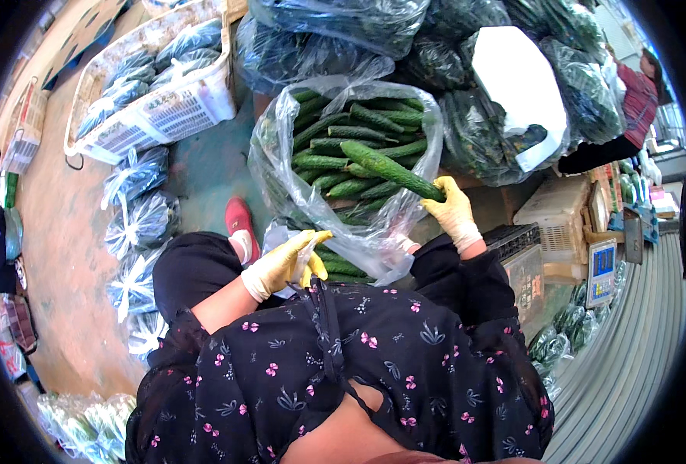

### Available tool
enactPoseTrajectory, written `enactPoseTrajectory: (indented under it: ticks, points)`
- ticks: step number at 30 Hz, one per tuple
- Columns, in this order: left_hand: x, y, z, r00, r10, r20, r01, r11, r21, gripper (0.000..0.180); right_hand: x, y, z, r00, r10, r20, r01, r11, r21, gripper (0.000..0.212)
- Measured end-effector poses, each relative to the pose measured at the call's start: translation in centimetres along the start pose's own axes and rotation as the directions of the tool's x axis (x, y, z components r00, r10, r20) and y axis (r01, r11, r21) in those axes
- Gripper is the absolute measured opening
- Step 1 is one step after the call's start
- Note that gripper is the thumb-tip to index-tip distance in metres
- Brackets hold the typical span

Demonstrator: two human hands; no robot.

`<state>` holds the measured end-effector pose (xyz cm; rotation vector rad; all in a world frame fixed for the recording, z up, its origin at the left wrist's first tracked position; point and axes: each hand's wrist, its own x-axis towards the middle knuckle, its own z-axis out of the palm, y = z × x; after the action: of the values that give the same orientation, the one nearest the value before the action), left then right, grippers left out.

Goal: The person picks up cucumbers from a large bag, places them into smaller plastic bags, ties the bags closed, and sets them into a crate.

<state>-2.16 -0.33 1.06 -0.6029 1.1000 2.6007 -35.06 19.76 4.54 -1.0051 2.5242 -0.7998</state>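
A: Containers?
B: Centre of frame: a large clear plastic bag point(269, 174), open, heaped with green cucumbers point(320, 162). Upper left: one white plastic crate point(177, 120) holding bagged goods, kind unclear.
A: Hands?
B: Both yellow-gloved. Right hand point(453, 207): fingers closed round the end of one cucumber point(385, 168), its far end over the bag's mouth. Left hand point(290, 261): fingers bent at the bag's near side; cannot tell whether they grip film.
A: Counts, room?
B: Four knotted bags point(153, 220) left of centre, brownish floor point(72, 263). Right: one scale point(601, 267). Upper right: one co-worker point(637, 108).
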Motion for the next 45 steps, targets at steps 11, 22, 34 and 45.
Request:
enactPoseTrajectory:
  ticks: [11,22,34,45]
  points:
    - [0.0,-0.6,0.4,0.997,-0.067,0.045,0.068,0.997,-0.024,0.071,-5.2,-7.0,1.2,0.867,0.063,0.495,-0.364,0.758,0.541,0.025]
    - [-1.3,-0.8,0.8,0.999,0.01,0.042,-0.009,1.0,-0.017,0.082,5.1,-22.0,1.6,0.401,0.024,0.916,-0.135,0.99,0.034,0.027]
    - [-1.0,2.1,0.6,0.974,-0.215,-0.077,0.222,0.97,0.1,0.07,19.7,-43.9,2.5,0.785,-0.618,0.049,-0.029,0.043,0.999,0.067]
    - [-0.5,-0.2,-0.2,0.999,-0.039,0.035,0.04,0.999,-0.034,0.058,8.0,-0.7,18.7,0.885,0.013,0.466,-0.144,0.958,0.248,0.022]
